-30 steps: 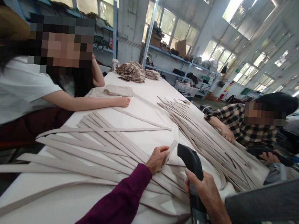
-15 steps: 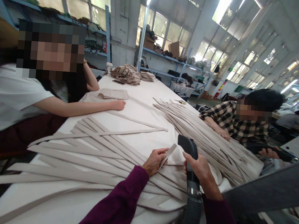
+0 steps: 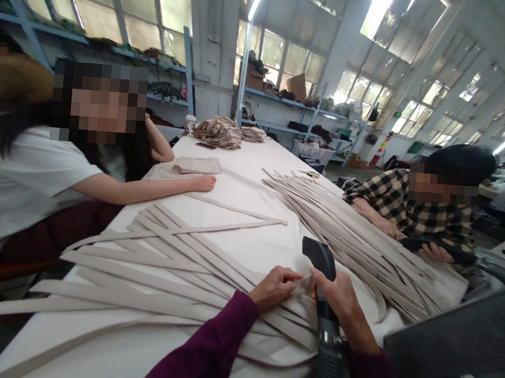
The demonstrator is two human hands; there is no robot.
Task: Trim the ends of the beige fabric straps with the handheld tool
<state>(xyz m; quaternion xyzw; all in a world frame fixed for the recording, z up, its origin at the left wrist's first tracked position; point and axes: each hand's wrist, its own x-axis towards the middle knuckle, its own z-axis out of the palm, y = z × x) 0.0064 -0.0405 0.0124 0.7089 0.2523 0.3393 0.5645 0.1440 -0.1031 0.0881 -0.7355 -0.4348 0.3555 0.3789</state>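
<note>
My left hand (image 3: 276,289) is closed in a pinch on the end of a pale beige fabric strip (image 3: 303,284), which is blurred. My right hand (image 3: 342,298) wraps around a black nozzle (image 3: 319,256), its thumb across the front and its fingertips showing on the left side. That thumb tip meets the strip's end close to my left fingers; whether it pinches the cloth is unclear. Below the nozzle, a metal collar joins a ribbed black hose (image 3: 328,364). More beige strips (image 3: 142,262) fan out across the table to the left of my hands.
A long bundle of strips (image 3: 361,250) covers the right side of the white table (image 3: 253,180). One co-worker (image 3: 143,185) leans on the left edge; another (image 3: 442,198) holds a similar nozzle at right. Crumpled fabric (image 3: 217,132) lies at the far end. A dark beam (image 3: 447,326) crosses lower right.
My left hand has moved right, bringing the strip's end against my right fingertips beside the nozzle. Before, the strip stood up apart from them. The view has shifted slightly.
</note>
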